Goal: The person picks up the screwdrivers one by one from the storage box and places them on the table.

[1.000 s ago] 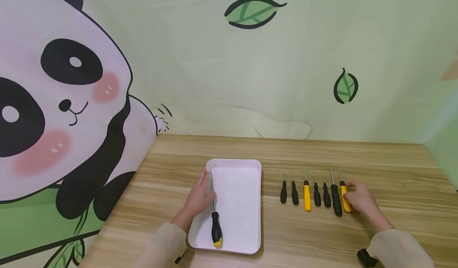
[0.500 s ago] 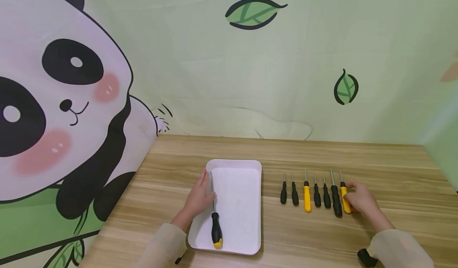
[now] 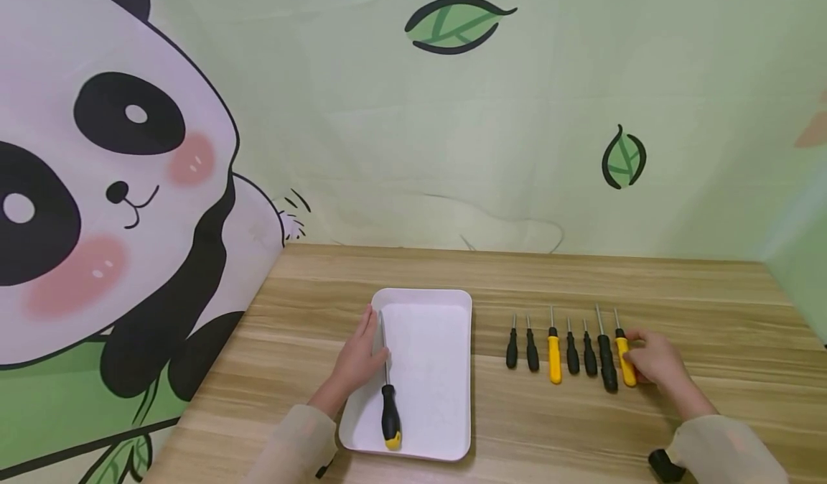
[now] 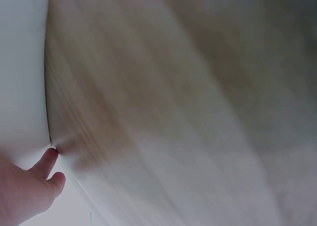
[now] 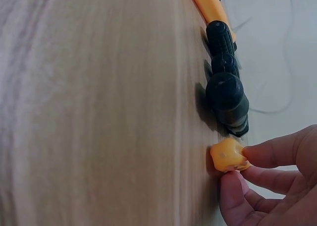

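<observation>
My left hand holds the left wall of a white tray, thumb over the inside and fingers along the outer side. In the left wrist view its fingertips are right at the tray's edge. Inside the tray lies a black screwdriver with a yellow end, its shaft pointing away. My right hand pinches the yellow handle of the rightmost screwdriver in a row. The right wrist view shows thumb and fingers around that yellow handle, low over the table.
Left of the held one, a large black screwdriver lies close by. Several smaller black screwdrivers and another yellow screwdriver continue the row toward the tray. Behind the wooden table stands a printed wall.
The right hand and the yellow screwdriver have shifted slightly right, widening the gap to the large black one. The left hand and tray stay in place.
</observation>
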`<state>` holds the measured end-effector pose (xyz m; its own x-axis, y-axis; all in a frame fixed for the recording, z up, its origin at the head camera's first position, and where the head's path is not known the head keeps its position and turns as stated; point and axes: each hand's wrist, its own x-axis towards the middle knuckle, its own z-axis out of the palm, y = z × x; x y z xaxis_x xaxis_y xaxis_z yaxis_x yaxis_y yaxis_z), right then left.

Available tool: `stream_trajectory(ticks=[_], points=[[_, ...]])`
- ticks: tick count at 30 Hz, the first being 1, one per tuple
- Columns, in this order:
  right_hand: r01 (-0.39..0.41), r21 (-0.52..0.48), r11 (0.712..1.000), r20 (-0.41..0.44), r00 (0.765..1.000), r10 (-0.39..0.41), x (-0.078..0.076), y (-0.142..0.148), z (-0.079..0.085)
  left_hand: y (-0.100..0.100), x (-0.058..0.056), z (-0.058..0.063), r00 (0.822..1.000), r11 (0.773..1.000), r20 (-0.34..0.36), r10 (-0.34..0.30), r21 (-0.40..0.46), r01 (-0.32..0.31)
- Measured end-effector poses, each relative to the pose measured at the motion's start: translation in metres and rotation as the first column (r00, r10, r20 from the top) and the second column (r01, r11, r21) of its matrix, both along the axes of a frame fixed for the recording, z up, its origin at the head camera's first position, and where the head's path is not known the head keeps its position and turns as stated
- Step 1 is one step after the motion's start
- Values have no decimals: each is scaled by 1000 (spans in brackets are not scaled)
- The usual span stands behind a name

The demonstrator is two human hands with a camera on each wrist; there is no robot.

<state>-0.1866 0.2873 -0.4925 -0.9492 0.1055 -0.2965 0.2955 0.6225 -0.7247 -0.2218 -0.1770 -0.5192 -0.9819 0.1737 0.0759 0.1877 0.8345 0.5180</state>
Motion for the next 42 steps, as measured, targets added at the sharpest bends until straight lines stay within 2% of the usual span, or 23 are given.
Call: stream_trajectory(ticks=[17,34,42], points=[[13,-25,1000,48,999,-11,0,4,5,0,1,0,1000,1000,-5,-3,1,3],[25,-26,999,-2,1000,-25,-1,6,10,0,0,0,1000,1000,-5,-6,-3,6],[-4,127,992,-109,994,18,3,1,18,0,1,1,1000,1000,9,-4,-8,4]])
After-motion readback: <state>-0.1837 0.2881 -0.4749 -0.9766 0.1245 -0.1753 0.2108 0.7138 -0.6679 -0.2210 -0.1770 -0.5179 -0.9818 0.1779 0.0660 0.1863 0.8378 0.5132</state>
